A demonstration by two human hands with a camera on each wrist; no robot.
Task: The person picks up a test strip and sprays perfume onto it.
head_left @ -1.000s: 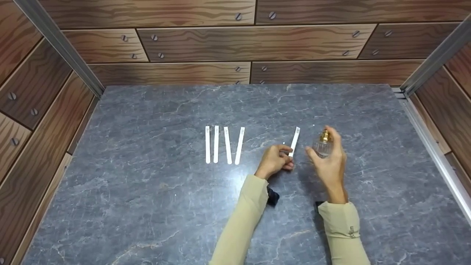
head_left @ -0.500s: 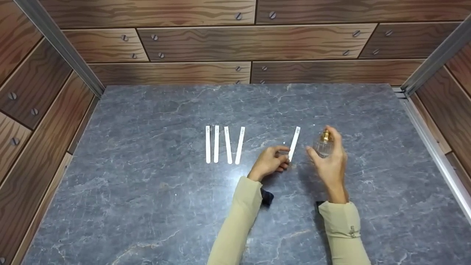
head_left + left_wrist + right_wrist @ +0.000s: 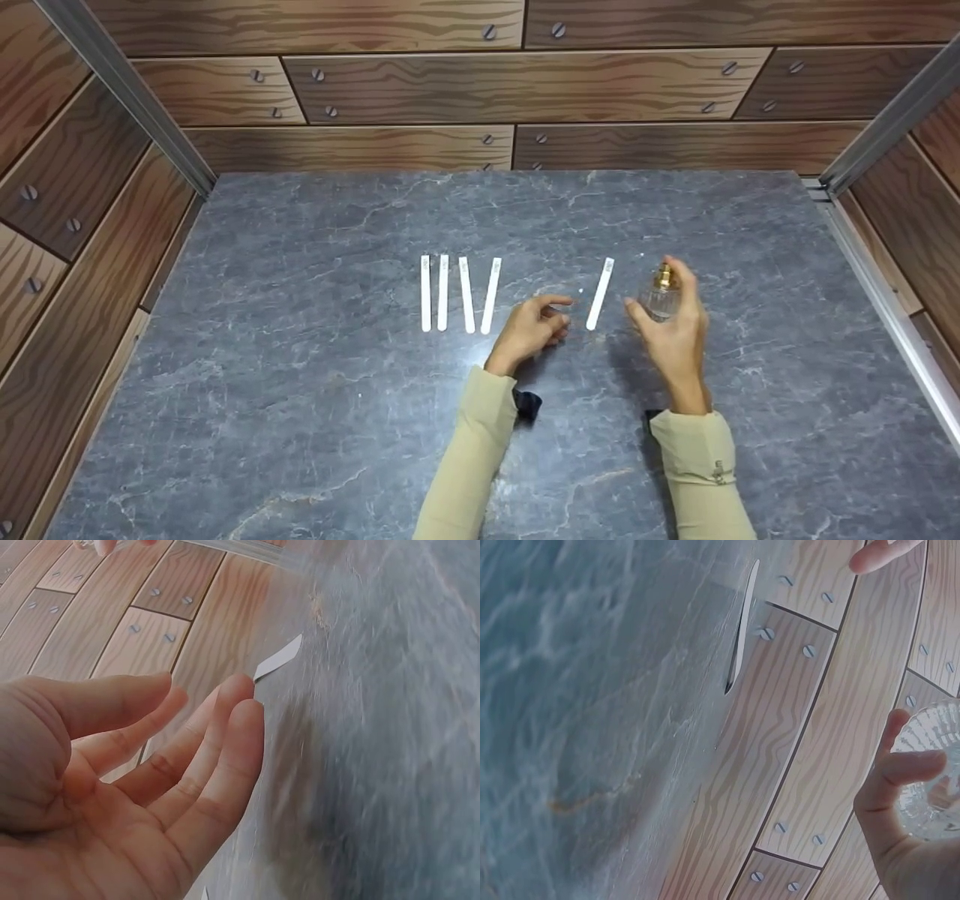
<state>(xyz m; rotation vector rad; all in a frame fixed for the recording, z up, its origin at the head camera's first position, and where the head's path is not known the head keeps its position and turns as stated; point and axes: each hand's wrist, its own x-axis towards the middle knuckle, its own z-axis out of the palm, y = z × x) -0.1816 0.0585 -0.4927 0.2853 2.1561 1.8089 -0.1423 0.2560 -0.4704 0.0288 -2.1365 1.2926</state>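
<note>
The right hand (image 3: 675, 337) gripped a small glass perfume bottle (image 3: 660, 298) with a gold top, fingers curled round its ribbed body and one fingertip over the cap. The left hand (image 3: 529, 330) hung loose and empty, fingers relaxed and slightly spread. One risk stood out — a press on the cap would likely mist the marble tabletop (image 3: 300, 420) rather than paper, since nothing was held before the nozzle. Smooth glass held clear of the table could also slip. The single white test strip (image 3: 600, 293) lay flat between the hands, at about two o'clock from the left hand and nine o'clock from the bottle — touching neither. Farther off, at ten o'clock from the left hand, four more strips (image 3: 459, 294) lay in a row.
</note>
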